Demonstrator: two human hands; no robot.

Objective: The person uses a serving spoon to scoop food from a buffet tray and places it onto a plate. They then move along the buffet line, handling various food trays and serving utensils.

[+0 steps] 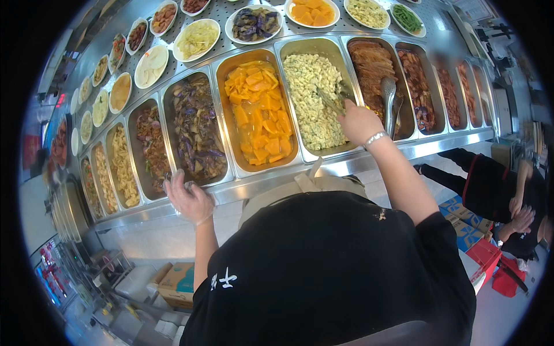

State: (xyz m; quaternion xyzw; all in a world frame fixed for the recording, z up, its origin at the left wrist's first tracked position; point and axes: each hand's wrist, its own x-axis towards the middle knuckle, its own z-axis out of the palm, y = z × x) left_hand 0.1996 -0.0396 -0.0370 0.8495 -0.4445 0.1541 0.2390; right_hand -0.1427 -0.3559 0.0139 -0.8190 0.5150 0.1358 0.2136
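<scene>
My right hand [361, 122], a bracelet at its wrist, grips metal tongs [330, 101]. Their far end dips into a steel pan of pale yellow-green chopped food [320, 125] that looks like egg. In a clear plastic glove, my left hand [190, 198] holds nothing, fingers apart. It hovers at the counter's front edge, by the pan of cooked eggplant [199, 142] and the pan of mixed meat and vegetables [151, 147]; whether it touches the rim I cannot tell. Orange pumpkin pieces [259, 112] fill the pan between my hands.
Right of my right hand, a pan of sliced braised meat [370, 60] holds another pair of tongs [388, 104]. Plated dishes [253, 24] line the perforated steel shelf behind. A co-worker [497, 190] stands at right, near stacked cartons [467, 222]. More cardboard boxes [177, 281] sit low at left.
</scene>
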